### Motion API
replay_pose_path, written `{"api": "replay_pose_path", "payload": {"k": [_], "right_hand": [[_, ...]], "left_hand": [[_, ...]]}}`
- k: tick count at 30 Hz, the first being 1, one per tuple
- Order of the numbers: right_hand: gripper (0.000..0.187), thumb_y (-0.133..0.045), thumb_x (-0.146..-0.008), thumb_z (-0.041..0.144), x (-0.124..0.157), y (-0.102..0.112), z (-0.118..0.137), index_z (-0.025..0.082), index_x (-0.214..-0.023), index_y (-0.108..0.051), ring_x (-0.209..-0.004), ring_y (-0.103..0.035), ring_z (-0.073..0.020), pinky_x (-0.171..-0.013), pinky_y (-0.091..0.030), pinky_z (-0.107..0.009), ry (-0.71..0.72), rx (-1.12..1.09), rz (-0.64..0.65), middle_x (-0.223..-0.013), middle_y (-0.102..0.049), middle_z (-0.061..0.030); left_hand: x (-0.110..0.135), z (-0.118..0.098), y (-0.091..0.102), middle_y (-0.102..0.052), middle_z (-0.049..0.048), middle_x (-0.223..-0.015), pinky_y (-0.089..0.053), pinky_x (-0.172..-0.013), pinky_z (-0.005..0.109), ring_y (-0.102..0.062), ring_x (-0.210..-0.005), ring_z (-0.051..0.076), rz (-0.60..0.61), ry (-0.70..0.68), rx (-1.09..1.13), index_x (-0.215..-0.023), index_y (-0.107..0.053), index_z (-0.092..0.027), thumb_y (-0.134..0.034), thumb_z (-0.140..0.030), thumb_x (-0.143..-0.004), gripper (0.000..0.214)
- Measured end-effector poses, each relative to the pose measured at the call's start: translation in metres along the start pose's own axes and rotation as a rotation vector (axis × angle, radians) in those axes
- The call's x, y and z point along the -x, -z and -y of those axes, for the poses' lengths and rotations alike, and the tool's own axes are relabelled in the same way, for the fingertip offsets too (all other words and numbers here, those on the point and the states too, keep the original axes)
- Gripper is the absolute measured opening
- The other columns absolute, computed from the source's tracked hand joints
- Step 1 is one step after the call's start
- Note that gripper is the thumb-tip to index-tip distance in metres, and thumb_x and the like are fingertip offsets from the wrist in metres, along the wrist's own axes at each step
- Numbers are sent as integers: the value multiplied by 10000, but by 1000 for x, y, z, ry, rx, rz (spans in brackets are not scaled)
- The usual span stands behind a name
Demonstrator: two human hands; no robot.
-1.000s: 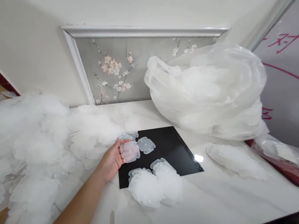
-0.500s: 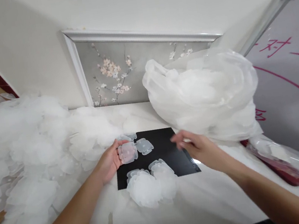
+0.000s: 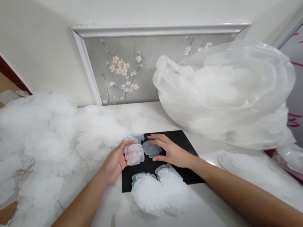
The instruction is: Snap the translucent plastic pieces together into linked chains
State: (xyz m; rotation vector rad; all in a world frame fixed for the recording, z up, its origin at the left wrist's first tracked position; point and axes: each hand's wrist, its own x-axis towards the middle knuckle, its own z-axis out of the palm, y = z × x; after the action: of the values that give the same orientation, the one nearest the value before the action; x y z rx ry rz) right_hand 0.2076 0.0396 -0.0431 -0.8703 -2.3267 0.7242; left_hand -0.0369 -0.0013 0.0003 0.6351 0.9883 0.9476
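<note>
Since the earlier frame, my right hand [image 3: 160,151] has moved from the right edge of the black sheet [image 3: 180,135] to the loose piece [image 3: 148,150] lying on that sheet. Right grip: fingers parted, thumb apart, set about the loose piece; contact cannot be confirmed. Left grip: my left hand [image 3: 119,157] has hold of a clear piece [image 3: 134,154] above the sheet's left side, fingers behind it. Status, by judgement: the left stack [image 3: 149,195] and right stack [image 3: 173,189] are gathered across the sheet's near edge. Remaining: the pile [image 3: 42,134], left of the sheet, appears ungathered. A filled bag [image 3: 217,91] stands beyond and right of the sheet.
</note>
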Motion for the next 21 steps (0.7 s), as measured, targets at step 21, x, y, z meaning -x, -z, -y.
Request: {"api": "replay_pose_path", "payload": {"k": [21], "right_hand": [[473,-464,-933,571,-15,1,-3,141,-1031,-635,-897,-718,-222,-887,-544,-410,-566,-1477,-85,-951,-735,-129]], "left_hand": [[8,-6,-4,-686,115,-1154,-512,-892,367,-624,-1050,283,-116,-405,-503,-918,-737,-181,-662,-504,-809,349]]}}
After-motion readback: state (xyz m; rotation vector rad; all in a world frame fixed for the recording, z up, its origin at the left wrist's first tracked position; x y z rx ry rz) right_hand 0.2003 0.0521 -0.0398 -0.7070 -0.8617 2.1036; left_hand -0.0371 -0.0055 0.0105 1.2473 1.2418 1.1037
